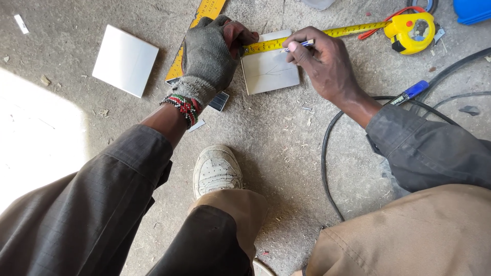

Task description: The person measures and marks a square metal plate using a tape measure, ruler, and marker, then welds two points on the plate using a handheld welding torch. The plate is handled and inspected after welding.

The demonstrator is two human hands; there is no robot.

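Lying on the concrete floor (286, 153), between both hands: small white tile (270, 71). Pressing the yellow tape blade (307, 37) against the tile's top edge with clenched fingers: gloved left hand (208, 59). Pinching a blue pen (299, 46) at the tape's edge, tip touching the tile: bare right hand (322, 64). Resting farther right: yellow tape-measure case (410, 31). Lying well apart, upper left: second white tile (125, 60).

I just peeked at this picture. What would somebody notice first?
Probably the gloved left hand pinning a yellow tape measure blade across a small white square tile on the concrete floor, while the bare right hand holds a pen at the tile's top edge. The yellow tape measure case lies top right.
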